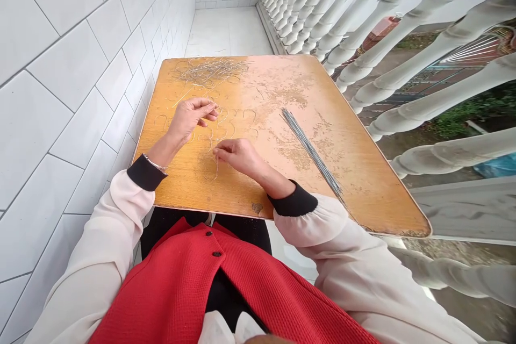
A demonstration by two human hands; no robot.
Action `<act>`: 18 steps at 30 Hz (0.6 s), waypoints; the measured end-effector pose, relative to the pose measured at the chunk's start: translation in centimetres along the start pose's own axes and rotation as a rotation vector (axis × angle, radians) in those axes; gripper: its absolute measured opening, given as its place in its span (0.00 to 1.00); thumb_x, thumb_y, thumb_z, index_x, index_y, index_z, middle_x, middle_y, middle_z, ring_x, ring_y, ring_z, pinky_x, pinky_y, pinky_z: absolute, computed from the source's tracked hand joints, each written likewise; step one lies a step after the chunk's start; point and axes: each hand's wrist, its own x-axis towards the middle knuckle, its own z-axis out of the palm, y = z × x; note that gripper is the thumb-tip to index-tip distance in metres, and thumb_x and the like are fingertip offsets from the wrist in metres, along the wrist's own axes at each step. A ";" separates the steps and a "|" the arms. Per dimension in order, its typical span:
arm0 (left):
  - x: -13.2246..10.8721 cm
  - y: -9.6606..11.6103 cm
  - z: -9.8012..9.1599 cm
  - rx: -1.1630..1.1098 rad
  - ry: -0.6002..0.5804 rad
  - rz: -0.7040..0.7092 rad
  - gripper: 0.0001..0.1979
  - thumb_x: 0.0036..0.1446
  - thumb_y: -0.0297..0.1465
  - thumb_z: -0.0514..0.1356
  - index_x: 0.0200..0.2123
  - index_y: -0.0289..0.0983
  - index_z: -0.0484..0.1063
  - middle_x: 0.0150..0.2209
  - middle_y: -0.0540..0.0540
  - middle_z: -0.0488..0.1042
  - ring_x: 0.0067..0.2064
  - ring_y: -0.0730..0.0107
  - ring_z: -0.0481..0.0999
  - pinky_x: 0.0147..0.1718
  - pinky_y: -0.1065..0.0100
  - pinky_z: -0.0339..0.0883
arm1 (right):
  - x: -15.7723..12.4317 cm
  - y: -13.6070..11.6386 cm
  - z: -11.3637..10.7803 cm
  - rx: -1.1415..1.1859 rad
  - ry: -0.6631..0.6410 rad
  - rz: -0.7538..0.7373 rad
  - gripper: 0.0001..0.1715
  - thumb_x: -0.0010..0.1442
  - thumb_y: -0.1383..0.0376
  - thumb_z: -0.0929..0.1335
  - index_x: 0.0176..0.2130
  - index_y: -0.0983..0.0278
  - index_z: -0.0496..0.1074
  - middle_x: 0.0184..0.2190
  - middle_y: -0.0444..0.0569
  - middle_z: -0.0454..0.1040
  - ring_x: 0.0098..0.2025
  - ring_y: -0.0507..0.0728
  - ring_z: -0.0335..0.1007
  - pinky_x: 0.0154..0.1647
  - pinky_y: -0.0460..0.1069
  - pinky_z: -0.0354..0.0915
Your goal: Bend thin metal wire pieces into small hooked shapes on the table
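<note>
From the head view, the right hand seems pinched on a bent wire, while the left hand curls just beside it, its grip unclear, over wire hooks on the tabletop, with a tangled pile beyond.

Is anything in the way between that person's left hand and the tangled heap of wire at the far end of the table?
Only a few loose bent wires lying flat on the tabletop lie between the left hand and the tangled pile of wire. Nothing larger stands in the way.
</note>
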 end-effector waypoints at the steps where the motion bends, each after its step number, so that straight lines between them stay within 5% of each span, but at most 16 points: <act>1: 0.0 -0.2 0.1 0.007 -0.009 -0.008 0.08 0.63 0.29 0.64 0.31 0.35 0.76 0.31 0.49 0.81 0.32 0.79 0.79 0.29 0.76 0.64 | 0.0 0.0 0.0 0.077 0.035 0.000 0.08 0.58 0.65 0.70 0.28 0.64 0.75 0.23 0.45 0.76 0.25 0.51 0.66 0.29 0.48 0.60; 6: -0.5 -1.7 1.0 -0.004 -0.078 -0.050 0.09 0.63 0.29 0.65 0.28 0.35 0.75 0.28 0.50 0.79 0.29 0.81 0.76 0.29 0.77 0.64 | 0.3 0.0 0.2 0.500 0.090 0.042 0.05 0.60 0.64 0.71 0.36 0.63 0.74 0.27 0.46 0.78 0.28 0.51 0.73 0.30 0.46 0.68; 13: -0.7 -2.6 1.0 -0.040 -0.099 -0.060 0.10 0.61 0.27 0.65 0.26 0.34 0.74 0.25 0.51 0.77 0.26 0.82 0.74 0.29 0.76 0.65 | 0.0 -0.1 0.4 0.342 0.125 0.037 0.06 0.59 0.71 0.69 0.35 0.63 0.77 0.21 0.42 0.75 0.22 0.49 0.68 0.28 0.46 0.66; 18: -0.7 -2.9 0.9 -0.042 -0.121 -0.085 0.11 0.62 0.25 0.64 0.25 0.33 0.74 0.24 0.51 0.76 0.24 0.83 0.72 0.27 0.77 0.64 | 0.0 0.5 0.7 0.338 0.072 0.052 0.08 0.60 0.68 0.70 0.40 0.65 0.79 0.23 0.44 0.77 0.23 0.51 0.71 0.30 0.47 0.68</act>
